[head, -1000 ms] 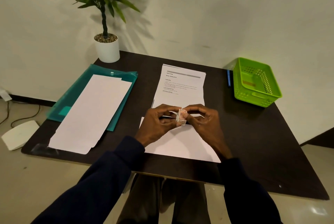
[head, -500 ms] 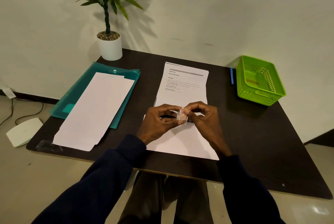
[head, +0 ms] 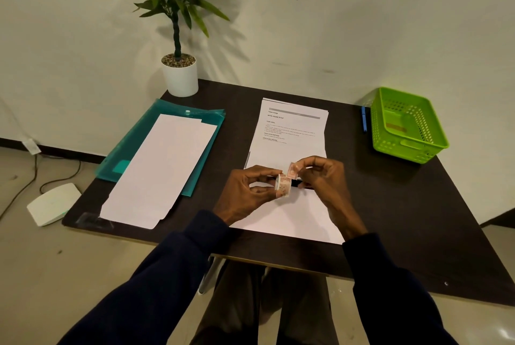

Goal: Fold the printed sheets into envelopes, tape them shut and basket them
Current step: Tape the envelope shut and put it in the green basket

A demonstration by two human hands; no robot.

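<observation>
Step in hand: drawing a length of tape off the roll.

1. Both hands work above the near half of the bench (head: 404,205). The left hand (head: 248,191) grips the small tape roll (head: 282,185), its fingers (head: 262,172) curled round the roll from the left. The right hand (head: 323,180) pinches the free end (head: 292,170) of the tape between thumb and forefinger, lifted just above the roll.
2. Hold the roll so that it can turn, not crushed. Draw the free end away in a straight line. A twisted pull probably lets the strip fold on itself.
3. Take only enough tape to span a flap. A long strip is likely to curl and stick to the fingers.
4. Directly below the hands lies a white sheet (head: 292,222), reaching to the near bench edge. Whether it is already folded cannot be told from this view. Lay the strip across its seam and press from the middle outward.
5. Beyond the hands, the printed sheets (head: 292,133) lie face up in a stack, just beside the white sheet.
6. To the left, well apart, blank sheets (head: 164,166) rest on a teal folder (head: 133,155).
7. The green basket (head: 412,147) stands at the far right corner, a blue pen (head: 364,119) just beside it. Something reddish lies inside, too indistinct to name.
8. A potted plant (head: 180,77) stands at the far left edge
</observation>
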